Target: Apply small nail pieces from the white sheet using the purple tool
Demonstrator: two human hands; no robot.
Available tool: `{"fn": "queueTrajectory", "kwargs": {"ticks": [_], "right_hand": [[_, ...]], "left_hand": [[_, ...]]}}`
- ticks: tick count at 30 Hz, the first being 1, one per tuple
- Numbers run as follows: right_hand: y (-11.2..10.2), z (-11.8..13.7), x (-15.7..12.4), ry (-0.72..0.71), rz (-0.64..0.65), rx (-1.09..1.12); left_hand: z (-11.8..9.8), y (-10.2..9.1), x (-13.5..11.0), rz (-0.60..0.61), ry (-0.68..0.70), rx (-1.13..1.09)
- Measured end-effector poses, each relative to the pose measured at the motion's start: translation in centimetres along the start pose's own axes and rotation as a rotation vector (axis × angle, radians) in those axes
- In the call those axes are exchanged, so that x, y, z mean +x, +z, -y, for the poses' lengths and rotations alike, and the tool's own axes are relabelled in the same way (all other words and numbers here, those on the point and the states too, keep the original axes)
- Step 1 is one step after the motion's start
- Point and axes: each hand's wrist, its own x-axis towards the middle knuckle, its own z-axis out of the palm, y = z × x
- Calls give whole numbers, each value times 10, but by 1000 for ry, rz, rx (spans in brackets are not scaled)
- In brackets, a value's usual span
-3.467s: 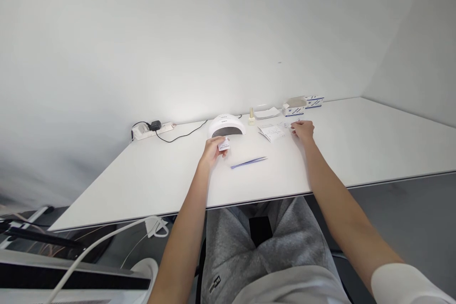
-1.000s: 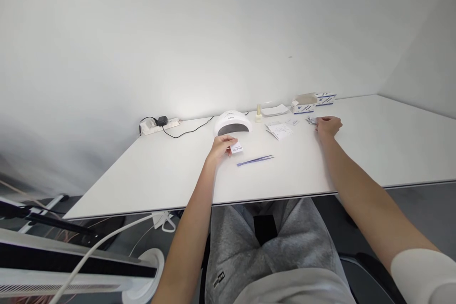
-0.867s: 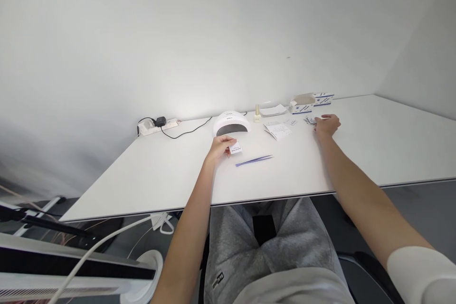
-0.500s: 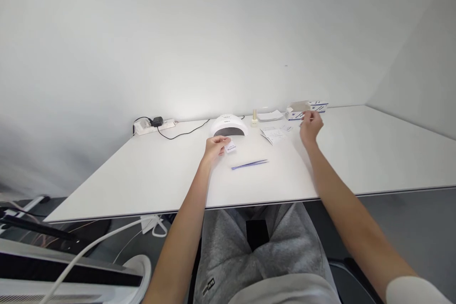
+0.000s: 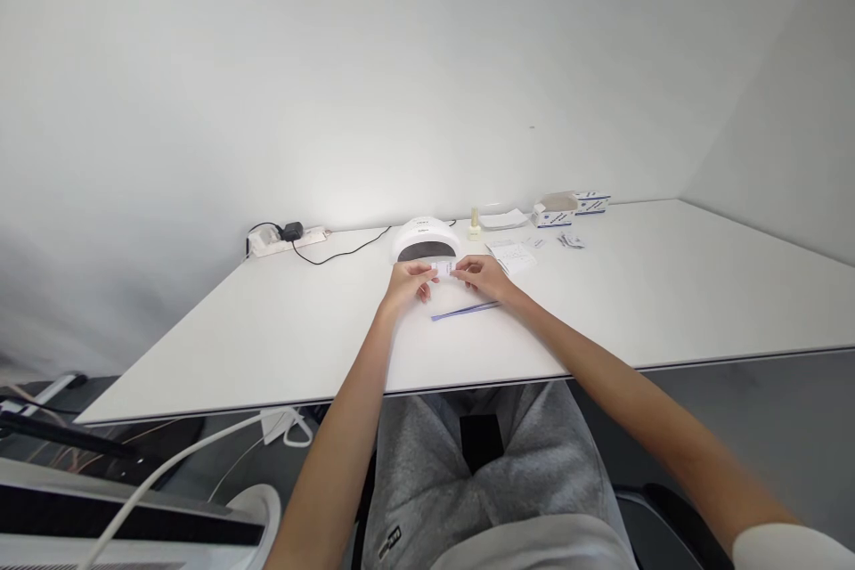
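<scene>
A small white printed alcohol pad sachet (image 5: pixel 443 268) is stretched between both hands just in front of the white dome-shaped nail lamp (image 5: pixel 426 227). My left hand (image 5: pixel 409 281) pinches its left edge. At the opposite edge, the thumb and fingers of my right hand (image 5: pixel 482 274) are closed on it too. Blue-purple tweezers (image 5: pixel 460 313) lie on the table below the hands, their right end close to my right wrist. Behind my right hand rests a printed paper sheet (image 5: pixel 513 258), partly covered by that hand.
A nail polish bottle (image 5: pixel 474 228) stands right of the lamp, beside a stack of white sheets (image 5: pixel 504 219). Two printed boxes, one open (image 5: pixel 554 214) and one behind it (image 5: pixel 591 203), are against the wall. Small packets (image 5: pixel 571 240) lie before them. A power strip (image 5: pixel 308 238) sits at left.
My right hand has come left from near the boxes and now grips the sachet alongside my left hand. Small packets show where the right hand was.
</scene>
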Motion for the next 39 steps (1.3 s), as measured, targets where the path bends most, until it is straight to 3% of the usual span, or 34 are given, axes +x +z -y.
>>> {"fn": "queueTrajectory", "kwargs": {"ticks": [9,16,29,39], "right_hand": [[-1,13,-5,-36,5,-95],[1,6,-4,-75,18,-125],[3,-5,-1,-134,35,-133],[3,1,-3,-84,-1,-126]], "left_hand": [[7,0,5,-65,80,92],[6,1,6,-80,72,102],[2,2,1,-16,81,112],[9,0,4,6,105,5]]}}
